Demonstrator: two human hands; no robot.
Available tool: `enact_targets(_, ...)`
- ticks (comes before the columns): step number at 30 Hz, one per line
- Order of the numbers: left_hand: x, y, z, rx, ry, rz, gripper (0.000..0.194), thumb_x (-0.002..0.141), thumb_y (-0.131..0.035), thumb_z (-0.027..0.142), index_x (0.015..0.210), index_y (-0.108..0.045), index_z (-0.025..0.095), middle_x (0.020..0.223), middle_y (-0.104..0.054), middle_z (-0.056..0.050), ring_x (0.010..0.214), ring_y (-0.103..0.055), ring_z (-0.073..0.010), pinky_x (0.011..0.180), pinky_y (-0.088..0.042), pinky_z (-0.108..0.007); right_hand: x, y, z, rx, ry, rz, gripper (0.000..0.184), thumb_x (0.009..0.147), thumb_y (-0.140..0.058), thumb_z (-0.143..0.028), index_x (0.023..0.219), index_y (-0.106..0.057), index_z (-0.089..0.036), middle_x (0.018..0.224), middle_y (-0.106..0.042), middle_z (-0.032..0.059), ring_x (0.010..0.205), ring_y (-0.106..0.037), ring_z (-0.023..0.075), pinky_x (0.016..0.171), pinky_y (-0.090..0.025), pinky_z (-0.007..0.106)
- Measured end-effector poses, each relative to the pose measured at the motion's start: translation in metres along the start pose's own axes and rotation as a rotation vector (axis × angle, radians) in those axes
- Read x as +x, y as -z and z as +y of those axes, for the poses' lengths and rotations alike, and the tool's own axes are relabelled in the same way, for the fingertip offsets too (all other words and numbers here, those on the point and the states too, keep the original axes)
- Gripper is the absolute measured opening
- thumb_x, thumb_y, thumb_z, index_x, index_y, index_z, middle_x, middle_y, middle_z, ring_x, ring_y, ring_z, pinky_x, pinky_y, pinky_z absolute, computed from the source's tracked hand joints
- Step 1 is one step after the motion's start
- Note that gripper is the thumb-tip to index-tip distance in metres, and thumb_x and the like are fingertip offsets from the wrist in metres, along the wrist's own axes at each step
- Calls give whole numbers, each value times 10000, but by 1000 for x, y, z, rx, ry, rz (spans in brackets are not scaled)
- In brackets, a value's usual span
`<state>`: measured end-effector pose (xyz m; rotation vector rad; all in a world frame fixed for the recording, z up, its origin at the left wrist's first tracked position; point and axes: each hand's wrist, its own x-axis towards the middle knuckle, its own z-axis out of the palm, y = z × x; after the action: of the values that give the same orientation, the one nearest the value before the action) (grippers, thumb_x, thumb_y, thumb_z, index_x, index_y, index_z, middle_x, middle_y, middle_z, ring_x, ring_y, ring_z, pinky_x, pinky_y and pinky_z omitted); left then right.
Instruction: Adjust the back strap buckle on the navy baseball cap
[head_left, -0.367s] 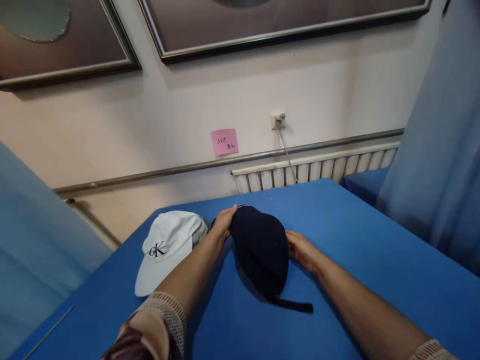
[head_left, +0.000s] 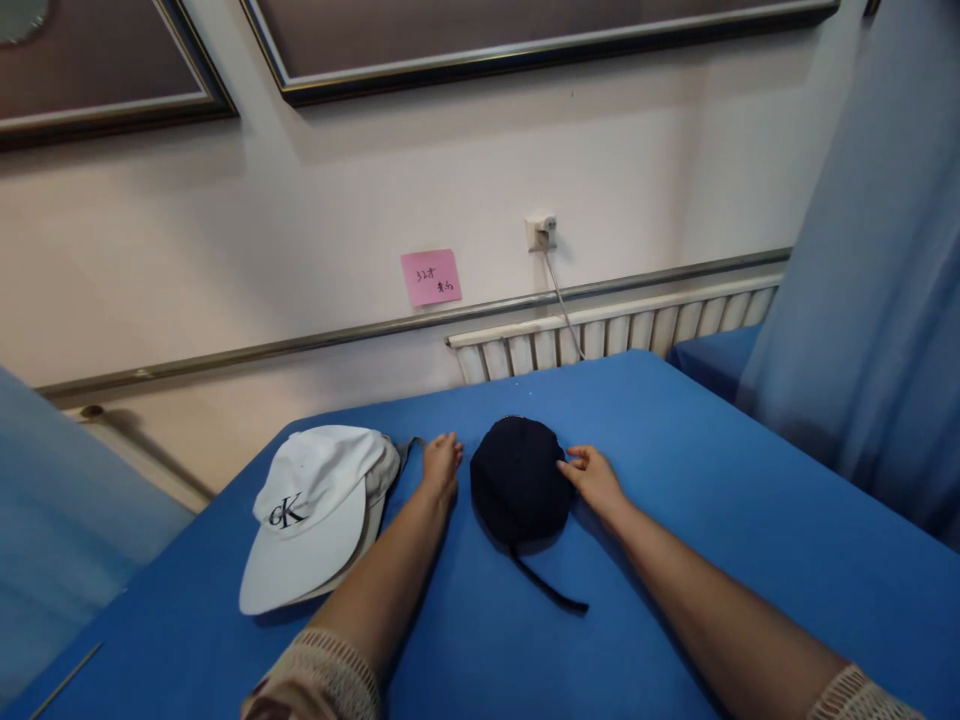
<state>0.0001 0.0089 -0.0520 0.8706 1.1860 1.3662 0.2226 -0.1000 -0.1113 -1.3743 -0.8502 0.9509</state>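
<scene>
At the left of the blue-covered bed [head_left: 675, 620], 1 white fabric cap with black "CK" lettering [head_left: 315, 470] lay over a pale, partly hidden item. Next, between the white cap and the dark cap, the left hand [head_left: 441, 465] was held with its fingers loosely curled. It was apart from the dark cap; from where I stood, I could not tell if it was closed on anything.

At centre, 1 rounded, black fabric cap [head_left: 519, 485] sat crown up, its thin black strap [head_left: 551, 585] trailing towards the wearer of the lace-cuffed sleeves.

At its right edge was the right hand [head_left: 592, 480], thumb and forefinger at the rim; whether they pinched the fabric I could not tell.

In my judgement, good handling called for light, even pressure from 2 opposite sides, no pushing down on the soft crown, and a strap kept untwisted.
</scene>
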Motion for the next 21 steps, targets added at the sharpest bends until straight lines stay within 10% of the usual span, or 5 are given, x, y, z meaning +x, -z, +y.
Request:
enact_targets(10,-103,40,-28,159,54,-206,280,732,-741,279,972,-637,178,932,-698,-109,800,-664,-200,634,-520,-269,3,6,12,-16,-6,-11,355,785,-593,-432,1058,-609,-206,748,-653,34,694,-610,190,613,-456,294)
enact_targets(21,-80,47,-23,-80,114,-181,436,608,-838,272,972,-624,164,856,-675,-33,684,-628,-115,609,-471,-215,-20,3,-3,126,-67,-145,454,736,-678,-411,1116,-563,-192,665,-596,-18,535,-541,130,485,-383,243)
